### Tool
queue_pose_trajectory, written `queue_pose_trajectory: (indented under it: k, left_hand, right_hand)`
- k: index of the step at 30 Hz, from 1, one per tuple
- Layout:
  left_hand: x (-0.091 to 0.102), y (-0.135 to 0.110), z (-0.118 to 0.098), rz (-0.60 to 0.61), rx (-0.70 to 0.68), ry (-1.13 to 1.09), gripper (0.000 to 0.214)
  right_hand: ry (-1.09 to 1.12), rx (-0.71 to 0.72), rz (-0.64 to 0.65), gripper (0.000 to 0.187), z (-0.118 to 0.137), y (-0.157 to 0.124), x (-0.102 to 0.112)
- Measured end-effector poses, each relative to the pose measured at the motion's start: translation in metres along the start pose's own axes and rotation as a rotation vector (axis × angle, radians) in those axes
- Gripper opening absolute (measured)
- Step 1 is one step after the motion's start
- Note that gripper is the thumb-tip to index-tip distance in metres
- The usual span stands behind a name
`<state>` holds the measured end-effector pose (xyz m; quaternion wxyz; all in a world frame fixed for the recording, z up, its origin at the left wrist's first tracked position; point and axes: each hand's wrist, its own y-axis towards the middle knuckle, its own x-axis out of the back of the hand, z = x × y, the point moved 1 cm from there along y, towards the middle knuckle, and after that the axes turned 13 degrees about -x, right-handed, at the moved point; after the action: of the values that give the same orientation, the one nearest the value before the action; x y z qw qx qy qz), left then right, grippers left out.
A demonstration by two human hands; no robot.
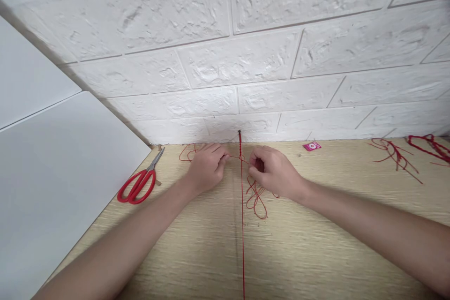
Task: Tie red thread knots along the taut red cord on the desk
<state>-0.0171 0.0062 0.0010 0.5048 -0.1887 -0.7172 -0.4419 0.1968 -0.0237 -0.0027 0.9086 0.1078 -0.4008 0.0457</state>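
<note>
A taut red cord (242, 234) runs from the near edge of the view up to a short knotted red braid (240, 145), which hangs from a dark nail (239, 131) at the foot of the wall. My left hand (208, 165) is closed, pinching a thin red cord just left of the braid. On the other side my right hand (269, 168) pinches red cord between thumb and fingers. A small loop (242, 157) lies around the taut cord between the hands. Slack red cord (257, 201) is looped on the table below my right hand.
Scissors with red handles (137, 185) lie at the left on the wooden table (197, 253), beside a white panel (70, 164). A pink packet (312, 146), a bunch of red cords (395, 153) and braided red cord (431, 146) lie along the white brick-patterned wall (267, 56).
</note>
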Motion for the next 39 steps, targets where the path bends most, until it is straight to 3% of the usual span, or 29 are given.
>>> queue_pose_trajectory:
  k: [31,39]
  left_hand:
    - [-0.0012,0.0016,0.0017,-0.020,0.018,0.219,0.032]
    - [0.0013,0.0013,-0.0003,-0.029,0.039,0.156,0.027]
  right_hand:
    - [-0.002,-0.053,-0.030,0.012,-0.0010,0.0009,-0.0007]
    - [-0.002,-0.054,-0.025,0.012,-0.0008,0.0012,-0.0005]
